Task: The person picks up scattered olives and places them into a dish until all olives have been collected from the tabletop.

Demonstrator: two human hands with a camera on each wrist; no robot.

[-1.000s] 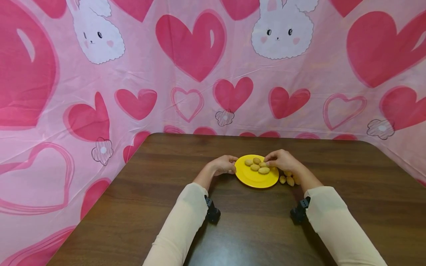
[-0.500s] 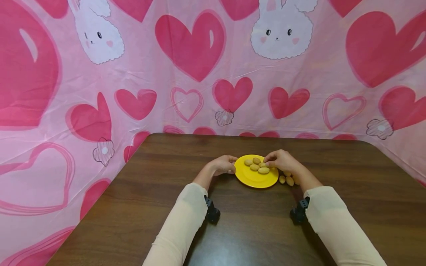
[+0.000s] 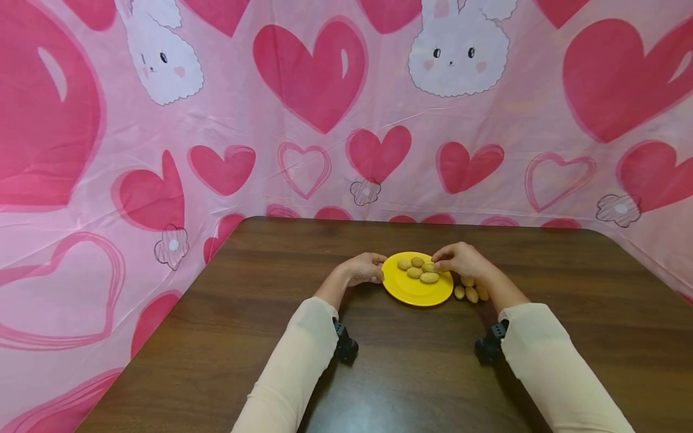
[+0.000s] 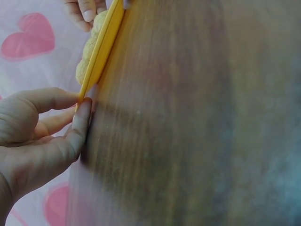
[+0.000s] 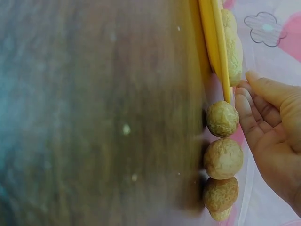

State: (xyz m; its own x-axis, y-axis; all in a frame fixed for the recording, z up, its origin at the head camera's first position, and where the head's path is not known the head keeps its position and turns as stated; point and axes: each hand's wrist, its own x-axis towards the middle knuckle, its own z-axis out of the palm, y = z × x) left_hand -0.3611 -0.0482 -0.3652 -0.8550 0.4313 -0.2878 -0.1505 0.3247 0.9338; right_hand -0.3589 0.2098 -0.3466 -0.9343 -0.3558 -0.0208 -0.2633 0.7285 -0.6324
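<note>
A yellow plate (image 3: 417, 297) lies on the table, with several small oval, yellow-brown pieces (image 3: 429, 278) grouped on its far half. My left hand (image 3: 364, 269) pinches the plate's left rim; the left wrist view shows the thumb under it and fingers over it. Over the right rim is my right hand (image 3: 462, 263), its fingertips right beside the rightmost piece on the plate. In the right wrist view, nothing shows between the thumb and fingers of that hand. More such wrinkled pieces (image 5: 223, 159) sit on the table just right of the plate, below the right hand.
The brown wooden table (image 3: 411, 373) runs back to a pink cloth (image 3: 325, 120) printed with hearts and rabbits, which also hangs along the left. Small black cameras (image 3: 346, 346) are strapped to both wrists, below cream sleeves.
My right hand and forearm have shifted slightly to the right, uncovering more of the rightmost piece on the plate and of those on the table. The left hand stays on the rim.
</note>
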